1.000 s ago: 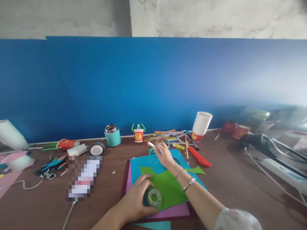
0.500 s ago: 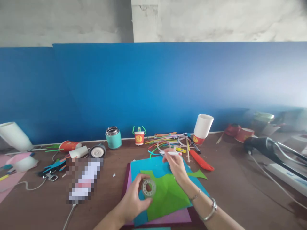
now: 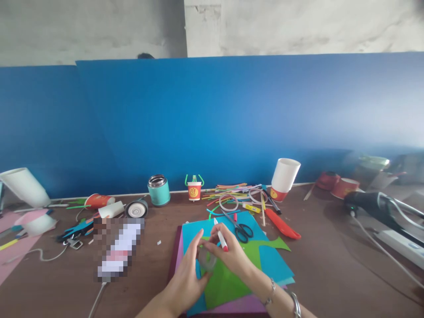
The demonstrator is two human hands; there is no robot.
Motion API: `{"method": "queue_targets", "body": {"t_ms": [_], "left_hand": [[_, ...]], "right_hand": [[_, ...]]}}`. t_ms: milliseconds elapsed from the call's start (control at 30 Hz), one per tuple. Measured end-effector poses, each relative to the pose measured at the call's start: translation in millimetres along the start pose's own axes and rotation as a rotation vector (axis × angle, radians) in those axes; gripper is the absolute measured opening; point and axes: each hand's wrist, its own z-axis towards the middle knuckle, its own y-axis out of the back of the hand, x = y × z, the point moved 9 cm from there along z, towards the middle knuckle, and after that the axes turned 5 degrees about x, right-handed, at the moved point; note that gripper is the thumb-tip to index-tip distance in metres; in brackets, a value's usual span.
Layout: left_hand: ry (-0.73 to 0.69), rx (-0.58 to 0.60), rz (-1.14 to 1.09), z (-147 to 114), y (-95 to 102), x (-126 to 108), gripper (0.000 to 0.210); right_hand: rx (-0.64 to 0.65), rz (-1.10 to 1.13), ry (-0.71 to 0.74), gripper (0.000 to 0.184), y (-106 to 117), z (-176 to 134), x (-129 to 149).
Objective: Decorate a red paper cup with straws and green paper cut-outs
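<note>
My left hand (image 3: 185, 274) is closed around a small roll of clear tape (image 3: 208, 259), which looks blurred. A white marker pen with a red end (image 3: 221, 237) is tucked in my right hand (image 3: 236, 251), whose fingertips meet my left fingers at the top of the roll. Beneath both hands lies a cut sheet of green paper (image 3: 228, 287), on top of blue sheets (image 3: 274, 265) and a purple one. Dark-handled scissors (image 3: 243, 232) rest on the blue paper just beyond my right hand.
Behind the paper are coloured straws (image 3: 228, 191), a yellow glue stick (image 3: 251, 207) and a red balloon-like piece (image 3: 282, 224). A small decorated cup (image 3: 194, 191), a teal jar (image 3: 158, 191) and stacked paper cups (image 3: 285, 176) stand along the blue partition (image 3: 212, 119). A black device (image 3: 367, 207) with cables sits right.
My right hand has come down and left to the tape roll, its pen now tilted upward. The scissors it covered now show. The view has shifted slightly.
</note>
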Motion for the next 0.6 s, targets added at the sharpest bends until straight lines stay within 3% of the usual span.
{"method": "queue_targets", "body": {"t_ms": [267,400,600], "left_hand": [[-0.08,0.007,0.026,-1,7.9,-22,0.08],[-0.068,0.172,0.119,-3,-0.4,-29,0.084],[0.034,0.384,0.15,-5,-17.9,-22,0.062]], "right_hand": [[-0.077,0.174,-0.031,0.024,19,4,-14],[-0.163,0.135,-0.023,0.021,35,5,-20],[-0.161,0.051,-0.032,0.015,39,5,-25]]}}
